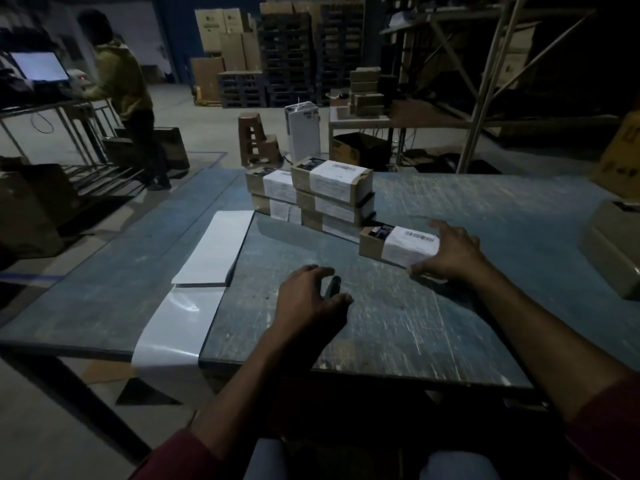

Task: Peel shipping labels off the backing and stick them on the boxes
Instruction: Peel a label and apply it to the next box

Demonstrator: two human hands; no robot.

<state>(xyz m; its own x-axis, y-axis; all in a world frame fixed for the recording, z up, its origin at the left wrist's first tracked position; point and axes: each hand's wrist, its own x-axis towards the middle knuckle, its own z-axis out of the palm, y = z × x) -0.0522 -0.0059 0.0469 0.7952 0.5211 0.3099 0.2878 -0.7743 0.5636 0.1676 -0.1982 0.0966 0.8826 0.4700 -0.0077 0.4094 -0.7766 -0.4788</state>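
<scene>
Labelled box at centre right gripped by right hand, left hand loosely open above table; next, probably, stacking, then peeling from label sheets at left.

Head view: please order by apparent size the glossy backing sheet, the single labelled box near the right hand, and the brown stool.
1. glossy backing sheet, though it is nearest
2. labelled box
3. brown stool, though it is farthest
</scene>
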